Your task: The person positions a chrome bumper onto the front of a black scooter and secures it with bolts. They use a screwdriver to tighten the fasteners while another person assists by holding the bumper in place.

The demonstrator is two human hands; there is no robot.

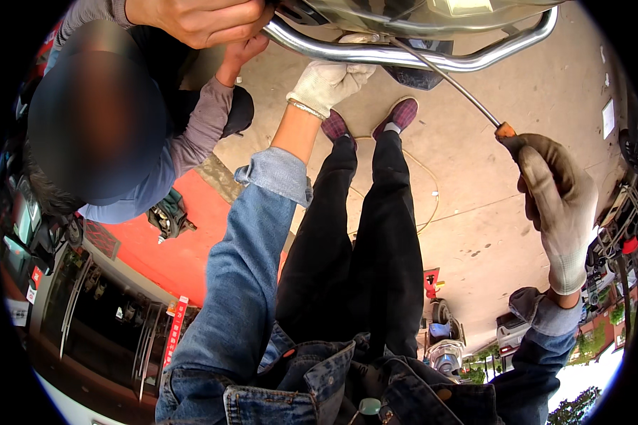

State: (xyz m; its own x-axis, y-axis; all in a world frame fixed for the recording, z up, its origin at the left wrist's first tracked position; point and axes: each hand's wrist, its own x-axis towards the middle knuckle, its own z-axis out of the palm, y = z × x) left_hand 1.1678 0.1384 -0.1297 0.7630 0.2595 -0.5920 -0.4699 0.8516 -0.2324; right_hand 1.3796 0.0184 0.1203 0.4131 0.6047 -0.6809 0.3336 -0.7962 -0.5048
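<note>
Chrome tube bar (404, 58) runs across the far edge of the view, curving up at its right end, under a shiny metal body. Your left hand (327, 85), in a white knit glove, is closed around the bar near its middle. Your right hand (556, 205), in a soiled glove, is wrapped shut on the orange handle of a long screwdriver (450, 81); its shaft slants up and left, the tip reaching the bar just right of your left hand. A second person's bare hands (205, 21) sit at the bar's left end, their grey sleeve (202, 131) below. Concrete floor (475, 212) lies beneath, with your checked shoes (400, 113) and a thin cord.
</note>
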